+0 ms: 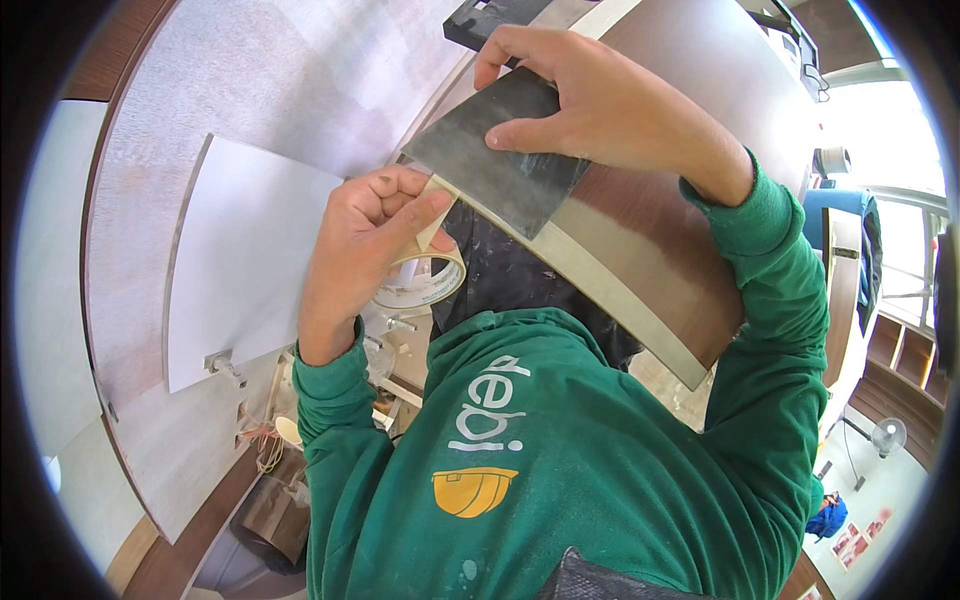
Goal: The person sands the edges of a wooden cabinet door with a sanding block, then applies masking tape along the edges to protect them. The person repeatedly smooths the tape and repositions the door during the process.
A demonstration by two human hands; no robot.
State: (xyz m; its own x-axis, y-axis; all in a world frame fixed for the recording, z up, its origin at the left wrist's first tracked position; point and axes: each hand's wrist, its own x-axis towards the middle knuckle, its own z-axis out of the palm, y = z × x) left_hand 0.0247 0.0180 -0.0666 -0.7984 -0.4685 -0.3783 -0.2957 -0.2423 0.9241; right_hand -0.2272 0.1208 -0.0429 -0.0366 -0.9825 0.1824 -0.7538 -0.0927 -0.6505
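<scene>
My left hand (pixel 375 225) pinches the loose end of a masking tape roll (pixel 427 289) between thumb and finger; the roll hangs just below the fingers. My right hand (pixel 555 97) grips a thin dark grey rectangular sheet (pixel 502 150), its thumb on the face and the other fingers at the far edge. The sheet's lower left edge lies close to my left fingertips, over a light strip (pixel 622 300) along the edge of a brown wooden panel (pixel 667 247). Whether the sheet touches the panel cannot be told.
A pale wooden panel (pixel 300 75) stands at the left, with a white board (pixel 247 247) and a metal fitting (pixel 223 365) on it. Loose wires (pixel 270 446) hang at lower left. A black metal object (pixel 495 19) lies beyond my right hand. A small fan (pixel 889 437) is at far right.
</scene>
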